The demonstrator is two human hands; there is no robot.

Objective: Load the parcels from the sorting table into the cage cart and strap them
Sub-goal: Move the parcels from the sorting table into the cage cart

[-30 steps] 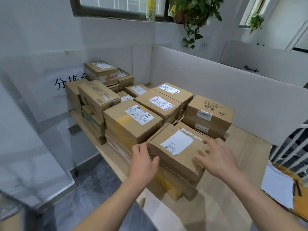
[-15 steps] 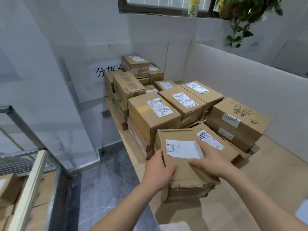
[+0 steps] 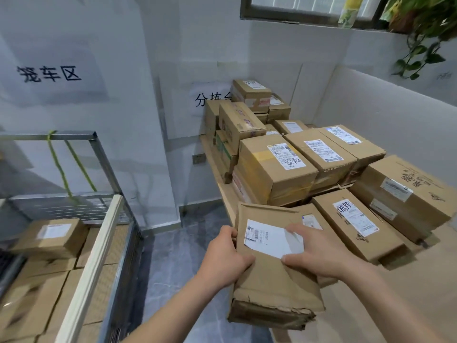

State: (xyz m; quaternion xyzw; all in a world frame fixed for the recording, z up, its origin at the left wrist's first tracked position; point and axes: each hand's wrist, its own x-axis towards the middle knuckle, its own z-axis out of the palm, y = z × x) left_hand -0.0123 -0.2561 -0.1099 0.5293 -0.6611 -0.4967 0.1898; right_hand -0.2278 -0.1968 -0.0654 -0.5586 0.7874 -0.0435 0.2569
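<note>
Two-hand carry: left hand [image 3: 222, 253] curls round the parcel's [image 3: 269, 280] left edge and right hand [image 3: 319, 253] grips the opposite edge, thumb across the white label. The parcel hangs tilted between them, apparently lifted off the sorting table [image 3: 435, 273]. The near end is crushed and torn, so support from both sides makes sense. Cage cart [image 3: 108, 169] is left of the left hand, with boxes [image 3: 49, 237] already loaded and the green strap [image 3: 59, 167] dangling from its top rail; the remaining stack [image 3: 277, 167] lies beyond the right hand.
</note>
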